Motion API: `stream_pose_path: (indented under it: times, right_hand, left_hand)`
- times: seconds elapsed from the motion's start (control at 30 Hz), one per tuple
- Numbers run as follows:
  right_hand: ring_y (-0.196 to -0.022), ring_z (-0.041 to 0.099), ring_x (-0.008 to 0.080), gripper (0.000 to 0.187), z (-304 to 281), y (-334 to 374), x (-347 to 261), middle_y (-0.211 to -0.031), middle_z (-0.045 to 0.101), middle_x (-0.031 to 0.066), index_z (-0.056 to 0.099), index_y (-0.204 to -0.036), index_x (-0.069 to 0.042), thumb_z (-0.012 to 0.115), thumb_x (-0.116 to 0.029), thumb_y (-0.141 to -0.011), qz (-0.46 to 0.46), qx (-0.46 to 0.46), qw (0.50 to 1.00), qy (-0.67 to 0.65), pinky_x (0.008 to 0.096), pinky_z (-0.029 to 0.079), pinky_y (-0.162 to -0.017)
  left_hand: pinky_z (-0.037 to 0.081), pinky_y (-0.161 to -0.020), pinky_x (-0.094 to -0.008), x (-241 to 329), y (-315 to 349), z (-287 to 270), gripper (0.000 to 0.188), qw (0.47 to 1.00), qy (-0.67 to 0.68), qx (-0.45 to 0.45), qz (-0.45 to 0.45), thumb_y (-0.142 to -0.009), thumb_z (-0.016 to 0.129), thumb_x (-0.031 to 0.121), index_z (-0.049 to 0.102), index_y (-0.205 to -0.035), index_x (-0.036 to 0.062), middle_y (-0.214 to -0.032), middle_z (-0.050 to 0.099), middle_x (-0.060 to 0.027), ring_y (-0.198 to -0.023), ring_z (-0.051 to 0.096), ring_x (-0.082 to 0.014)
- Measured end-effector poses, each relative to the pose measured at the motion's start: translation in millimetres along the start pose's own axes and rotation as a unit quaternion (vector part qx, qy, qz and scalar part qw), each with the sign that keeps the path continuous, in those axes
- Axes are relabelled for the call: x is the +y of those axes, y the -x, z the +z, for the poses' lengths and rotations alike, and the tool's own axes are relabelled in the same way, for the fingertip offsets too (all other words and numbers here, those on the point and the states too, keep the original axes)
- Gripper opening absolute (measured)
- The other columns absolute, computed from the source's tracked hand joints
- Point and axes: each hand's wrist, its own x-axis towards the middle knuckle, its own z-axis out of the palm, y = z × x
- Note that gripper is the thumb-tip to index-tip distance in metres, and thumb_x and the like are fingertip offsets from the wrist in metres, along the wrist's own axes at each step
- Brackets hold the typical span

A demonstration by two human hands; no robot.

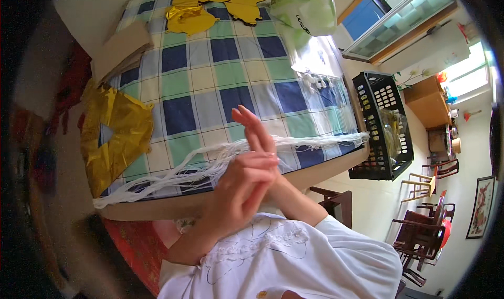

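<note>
My left hand (243, 186) is closed, its fingers curled against the palm side of my right hand. Whatever may be in that grip is hidden. My right hand (255, 134) points upward, with its fingers stretched out and held slightly apart. Behind both hands, a long bundle of white strings (181, 174) runs along the near edge of the bed, loose and fanned out toward the left. The bed is covered with a checked cloth (223, 50) in blue, green and cream. At its left edge hangs a flat gold foil balloon (123, 118) with a triangular hole.
More yellow foil pieces (191, 20) lie at the far end. A cardboard piece (118, 50) rests at the left, and clear plastic bags (310, 10) at the far right. Against the bed's right side stands a black plastic crate (370, 141). Dark wooden chairs (420, 233) stand farther right.
</note>
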Motion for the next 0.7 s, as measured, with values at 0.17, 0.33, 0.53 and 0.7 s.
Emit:
stream_pose_path:
  times: [0.17,0.33,0.53,0.7]
  right_hand:
    - [-0.123,0.044,0.0187,0.047,-13,2,-14,-0.131,0.050,0.0109,0.043,-0.131,0.000,0.054,-0.002,-0.086,0.006,-0.242,0.970,-0.012,0.0328,0.031,-0.105]
    - [-0.096,0.059,0.0193,0.021,14,14,9,-0.105,0.060,0.0109,0.056,-0.104,0.001,0.059,-0.009,-0.085,0.037,-0.373,0.927,0.000,0.0335,0.048,-0.082]
    - [-0.079,0.061,0.0152,0.020,-35,-7,-43,-0.082,0.064,0.0092,0.059,-0.084,0.003,0.058,-0.016,-0.088,0.206,-0.375,0.894,-0.132,0.0255,0.047,-0.067]
    - [-0.074,0.059,0.0176,0.016,-38,-12,-40,-0.082,0.062,0.0089,0.057,-0.091,0.001,0.053,-0.015,-0.093,-0.004,-0.321,0.937,0.135,0.0309,0.048,-0.067]
  left_hand:
    - [0.046,-0.088,-0.0355,-2,0,-30,0.009,0.980,0.055,0.158,-0.107,-0.085,0.058,-0.002,0.054,-0.091,0.0032,-0.110,0.062,-0.0144,-0.101,0.060,-0.0257]
    - [0.048,-0.078,-0.0272,12,-12,-20,0.004,0.979,0.087,0.084,-0.165,-0.090,0.053,0.001,0.054,-0.088,0.0034,-0.096,0.063,-0.0121,-0.087,0.060,-0.0158]
    - [0.043,-0.058,-0.0232,-6,24,-108,0.009,0.954,0.015,0.211,-0.212,-0.091,0.058,0.014,0.056,-0.087,0.0060,-0.072,0.058,-0.0036,-0.065,0.054,-0.0097]
    - [0.043,-0.051,-0.0269,1,42,-102,0.012,0.893,0.085,-0.246,-0.368,-0.091,0.055,0.006,0.060,-0.080,0.0014,-0.069,0.061,-0.0094,-0.060,0.056,-0.0110]
